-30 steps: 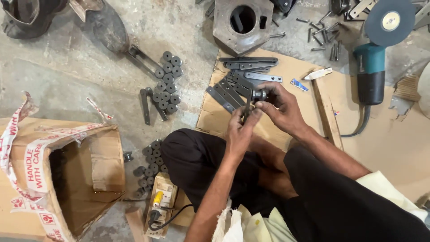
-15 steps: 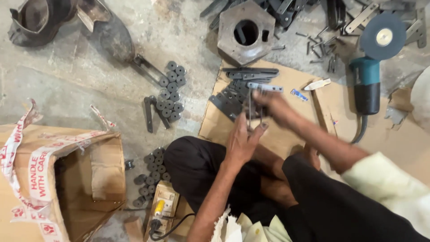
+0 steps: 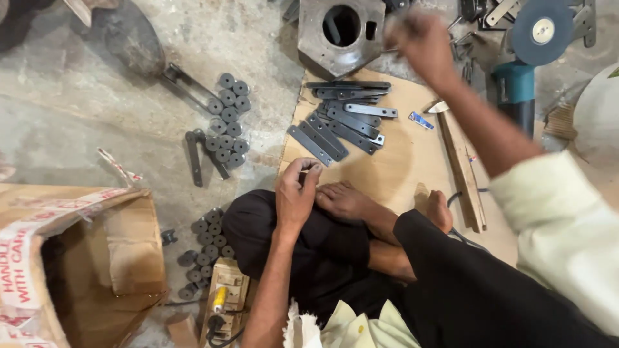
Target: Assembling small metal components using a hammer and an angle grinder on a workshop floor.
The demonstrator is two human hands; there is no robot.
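- Head view, only one available. Landmark: cardboard sheet (image 3: pixel 400 161) on the floor in front of the crossed legs.
- Flat metal bars (image 3: pixel 342 125) lie in a loose pile on the sheet's far-left part. Long axes mostly run diagonally, from near-left to far-right; the top two or three lie nearly parallel to the sheet's far edge.
- Left hand (image 3: pixel 295 196) sits at the sheet's near-left corner, resting on the knee. Fingers curled, thumb and fingertips pinched together; possibly a small part in there, too small to tell.
- Right hand (image 3: pixel 422 38) is raised beyond the sheet's far edge, just right of the hexagonal metal housing (image 3: pixel 338 35). Motion-blurred, fingers look closed, can't tell whether it holds anything.
- Hands well apart: one at the near-left corner, the other past the far edge.
- Key relation: the bar pile lies between the two hands. Left hand is nearer, the closest bar end is just beyond its fingertips. Right hand is above and past the pile's far-right end.
- Off the sheet's left edge: cluster of dark round rollers (image 3: pixel 225 119) on the concrete. Second cluster near the knee.
- Off the sheet's far-right corner: angle grinder (image 3: pixel 525 58), teal body, disc up.
- Wooden strip (image 3: pixel 461 171) lies along the sheet's right side, long axis near-to-far.
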